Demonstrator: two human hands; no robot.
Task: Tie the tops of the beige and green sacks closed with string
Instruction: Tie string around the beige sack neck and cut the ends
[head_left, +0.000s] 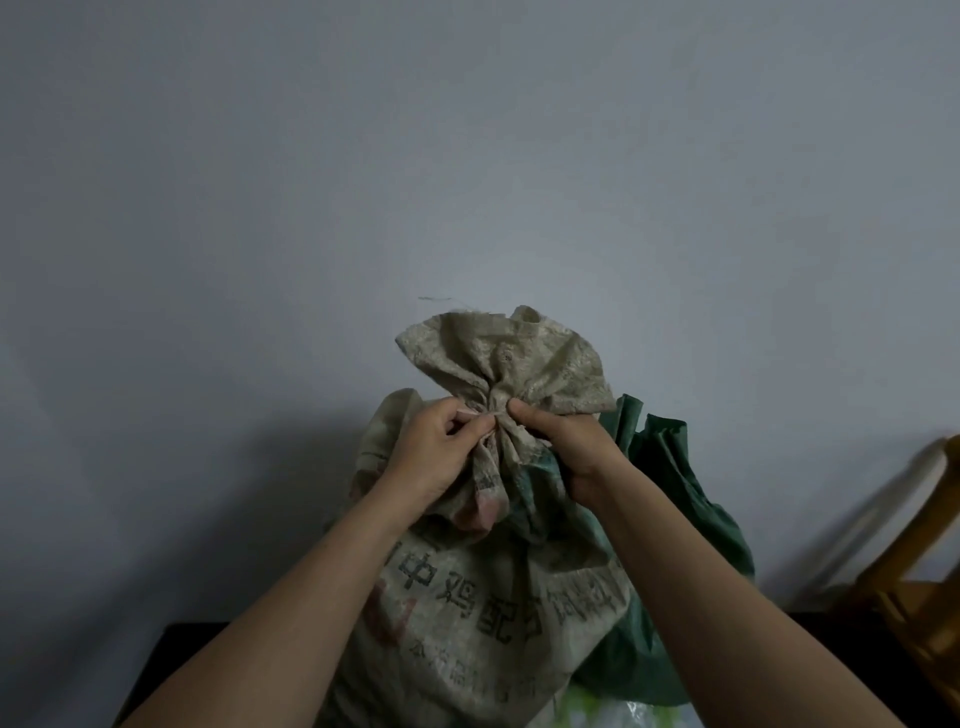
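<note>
Up against the grey wall (467, 156), both hands met at the gathered neck of the beige sack (483, 613); the left hand (436, 452) had its grip closed, thumb and fingers pinched on the bunched cloth; the right hand (566, 452) gripped the same neck from the other side, fingers wrapped shut; above the grip the sack's top fanned out; behind the right hand stood the green sack (691, 525), touching the beige one; string could not be made out.

Green sack (670, 499) mostly behind beige sack (483, 613)
</note>
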